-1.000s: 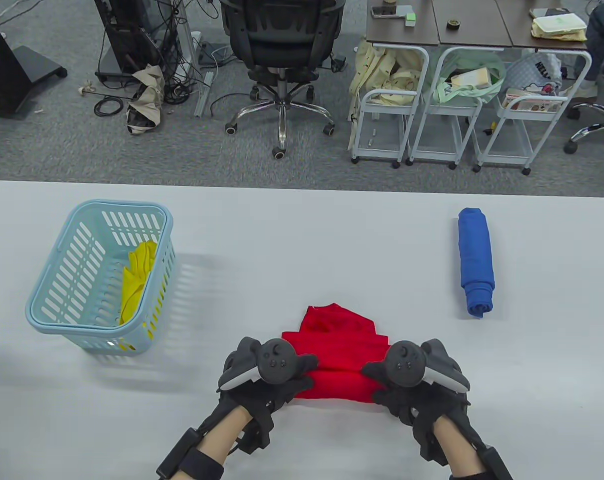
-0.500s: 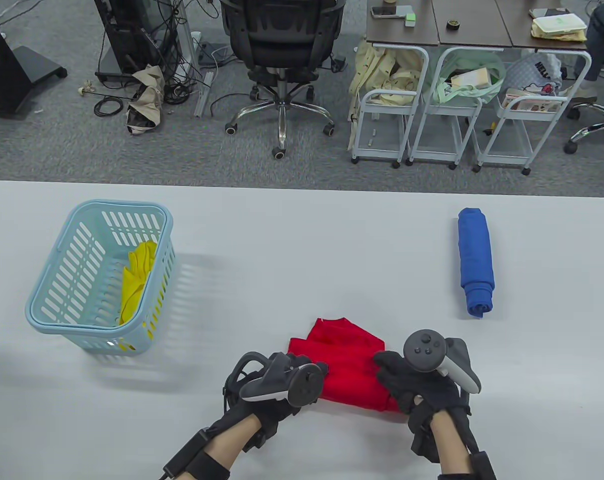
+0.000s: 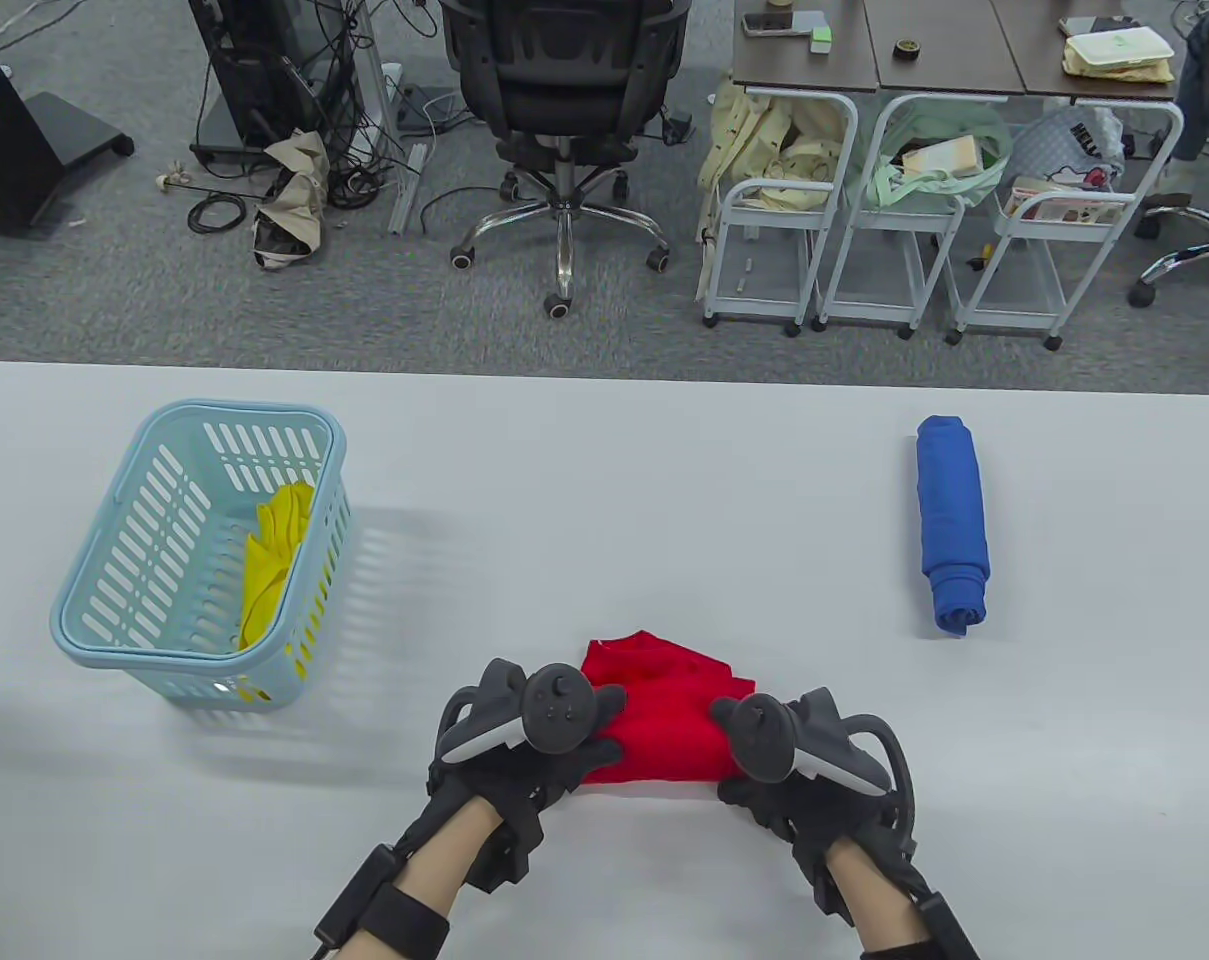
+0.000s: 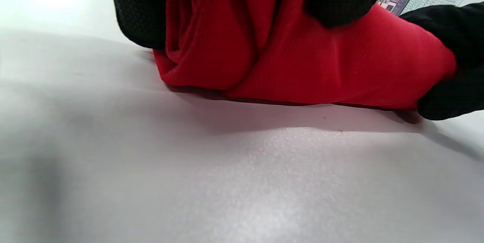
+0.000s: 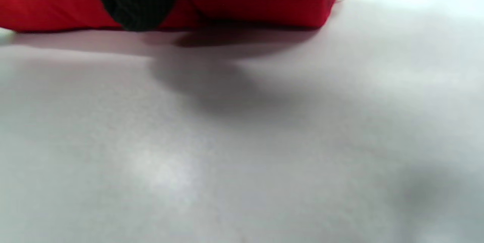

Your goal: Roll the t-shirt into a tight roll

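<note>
With the left hand (image 3: 554, 735) and right hand (image 3: 764, 765) each curled round an end of the half-rolled red t-shirt (image 3: 664, 715) at the white table's (image 3: 604, 480) near edge, both should likely tuck firmly and roll evenly away.

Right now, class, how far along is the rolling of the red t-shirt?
Done: the near part of the red t-shirt is wound into a roll, its coiled end showing in the left wrist view. In hand: the left hand and right hand grip the roll's ends. Left: a loose flap beyond the roll remains to roll up.
</note>
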Available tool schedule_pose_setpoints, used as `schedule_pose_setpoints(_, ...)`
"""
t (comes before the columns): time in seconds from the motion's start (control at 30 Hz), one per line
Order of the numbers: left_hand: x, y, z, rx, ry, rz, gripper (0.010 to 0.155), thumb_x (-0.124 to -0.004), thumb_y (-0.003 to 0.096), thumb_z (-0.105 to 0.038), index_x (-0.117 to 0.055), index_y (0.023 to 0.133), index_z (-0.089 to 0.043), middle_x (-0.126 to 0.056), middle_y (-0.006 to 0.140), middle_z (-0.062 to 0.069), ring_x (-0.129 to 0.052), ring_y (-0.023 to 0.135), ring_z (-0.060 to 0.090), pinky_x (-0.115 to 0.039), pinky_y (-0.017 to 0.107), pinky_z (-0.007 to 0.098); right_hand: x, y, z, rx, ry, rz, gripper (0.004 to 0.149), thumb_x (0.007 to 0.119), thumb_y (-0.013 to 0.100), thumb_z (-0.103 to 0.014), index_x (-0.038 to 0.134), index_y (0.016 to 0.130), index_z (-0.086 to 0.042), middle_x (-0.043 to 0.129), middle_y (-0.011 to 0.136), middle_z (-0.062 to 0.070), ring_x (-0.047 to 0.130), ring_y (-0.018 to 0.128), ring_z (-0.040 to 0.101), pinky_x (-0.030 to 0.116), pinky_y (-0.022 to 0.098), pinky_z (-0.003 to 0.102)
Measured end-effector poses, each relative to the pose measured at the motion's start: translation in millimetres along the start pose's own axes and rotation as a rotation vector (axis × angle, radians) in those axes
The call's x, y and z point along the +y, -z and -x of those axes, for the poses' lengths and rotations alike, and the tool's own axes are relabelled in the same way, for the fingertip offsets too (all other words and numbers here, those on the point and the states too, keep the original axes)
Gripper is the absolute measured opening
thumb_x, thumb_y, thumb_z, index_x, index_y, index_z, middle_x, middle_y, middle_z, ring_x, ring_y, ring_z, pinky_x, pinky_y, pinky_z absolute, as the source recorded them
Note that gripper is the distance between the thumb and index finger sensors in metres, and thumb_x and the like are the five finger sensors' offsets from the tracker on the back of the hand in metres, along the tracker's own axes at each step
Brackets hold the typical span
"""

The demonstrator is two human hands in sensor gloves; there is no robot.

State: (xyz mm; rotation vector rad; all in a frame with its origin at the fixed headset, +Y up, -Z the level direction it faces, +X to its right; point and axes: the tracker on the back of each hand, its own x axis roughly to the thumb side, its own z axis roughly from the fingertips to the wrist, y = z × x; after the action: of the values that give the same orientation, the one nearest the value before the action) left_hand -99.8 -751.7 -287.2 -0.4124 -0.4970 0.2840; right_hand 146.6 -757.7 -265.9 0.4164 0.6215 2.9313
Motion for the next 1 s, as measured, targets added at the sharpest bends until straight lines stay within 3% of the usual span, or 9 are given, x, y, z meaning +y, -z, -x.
schedule_pose_setpoints(0.17, -6.7, -4.6, -10.5, -0.048, 0.135, 0.024, 0.079, -0.070, 0.0519, -0.060, -0.039, 0.118, -0.031, -0.071, 0.109, 0.012, -0.077, 0.093, 0.035, -0.065, 0.073, 0.058, -1.4, -2.0, 11.3, -0.048, 0.129, -0.037, 0.080, 0.075, 0.053, -0.048, 0.025, 0.113, -0.030, 0.062, 0.102, 0.012, 0.072, 0.084, 0.031, 0.061, 0.064, 0.050)
schedule_pose_setpoints(0.3, -13.3, -10.1, -26.6, -0.037, 0.372, -0.024, 0.085, -0.071, 0.0506, -0.060, -0.042, 0.119, -0.019, -0.037, 0.122, 0.020, -0.048, 0.107, 0.045, -0.050, 0.077, 0.064, -1.1, -1.9, 21.8, -0.110, 0.237, -0.083, 0.079, 0.073, 0.052, -0.049, 0.027, 0.113, -0.028, 0.069, 0.096, 0.013, 0.082, 0.072, 0.028, 0.069, 0.057, 0.047)
schedule_pose_setpoints(0.4, -12.4, -15.7, -36.0, -0.046, 0.467, -0.081, 0.085, -0.073, 0.0504, -0.058, -0.043, 0.118, -0.017, -0.042, 0.121, 0.018, -0.052, 0.106, 0.042, -0.051, 0.077, 0.063, -0.3, -1.5, 26.9, -0.148, 0.297, -0.130, 0.077, 0.069, 0.054, -0.050, 0.029, 0.114, -0.025, 0.073, 0.091, 0.015, 0.087, 0.065, 0.025, 0.072, 0.053, 0.046)
schedule_pose_setpoints(0.47, -11.0, -19.8, -38.3, -0.057, 0.493, -0.109, 0.080, -0.074, 0.0517, -0.054, -0.044, 0.117, -0.020, -0.058, 0.116, 0.011, -0.067, 0.102, 0.035, -0.056, 0.077, 0.060, -0.1, -2.3, 30.7, -0.160, 0.331, -0.161, 0.076, 0.065, 0.055, -0.051, 0.028, 0.115, -0.021, 0.075, 0.089, 0.015, 0.089, 0.063, 0.024, 0.074, 0.051, 0.045)
schedule_pose_setpoints(0.6, -13.1, -20.3, -33.2, -0.076, 0.407, -0.080, 0.071, -0.072, 0.0532, -0.050, -0.052, 0.115, -0.023, -0.080, 0.105, 0.006, -0.086, 0.089, 0.029, -0.066, 0.074, 0.056, -0.2, -3.4, 34.5, -0.157, 0.366, -0.166, 0.075, 0.056, 0.056, -0.053, 0.030, 0.115, -0.014, 0.078, 0.086, 0.015, 0.091, 0.059, 0.024, 0.076, 0.048, 0.045)
schedule_pose_setpoints(0.7, -10.3, -17.2, -27.3, -0.091, 0.261, -0.053, 0.065, -0.071, 0.0543, -0.048, -0.058, 0.112, -0.021, -0.088, 0.097, 0.006, -0.093, 0.081, 0.027, -0.071, 0.071, 0.054, -8.1, -10.8, 30.2, -0.070, 0.235, -0.047, 0.073, 0.055, 0.058, -0.052, 0.025, 0.116, -0.021, 0.053, 0.105, 0.021, 0.072, 0.084, 0.036, 0.061, 0.063, 0.053)
schedule_pose_setpoints(0.8, -8.4, -14.2, -16.3, -0.085, 0.098, -0.007, 0.063, -0.069, 0.0552, -0.047, -0.061, 0.111, -0.018, -0.091, 0.093, 0.008, -0.096, 0.076, 0.027, -0.073, 0.069, 0.054, -17.8, -18.9, 17.9, -0.082, 0.085, 0.076, 0.066, 0.058, 0.060, -0.046, 0.023, 0.115, -0.032, 0.026, 0.116, 0.015, 0.043, 0.105, 0.040, 0.044, 0.072, 0.059)
schedule_pose_setpoints(0.9, -5.0, -13.2, -4.8, -0.070, 0.010, 0.020, 0.062, -0.065, 0.0569, -0.045, -0.059, 0.112, -0.017, -0.093, 0.092, 0.009, -0.096, 0.073, 0.028, -0.074, 0.068, 0.054, -10.1, -17.8, 5.7, -0.152, 0.090, 0.023, 0.072, 0.067, 0.057, -0.052, 0.028, 0.115, -0.032, 0.027, 0.119, 0.011, 0.032, 0.110, 0.043, 0.037, 0.073, 0.064)
schedule_pose_setpoints(1.0, -2.2, -16.7, 1.2, -0.042, 0.011, -0.011, 0.061, -0.059, 0.0593, -0.044, -0.050, 0.116, -0.022, -0.092, 0.094, 0.011, -0.096, 0.074, 0.030, -0.073, 0.068, 0.055, 5.7, -8.4, -2.6, -0.086, -0.038, -0.059, 0.085, 0.072, 0.054, -0.052, 0.013, 0.112, -0.034, 0.024, 0.119, 0.011, 0.034, 0.110, 0.043, 0.040, 0.073, 0.062)
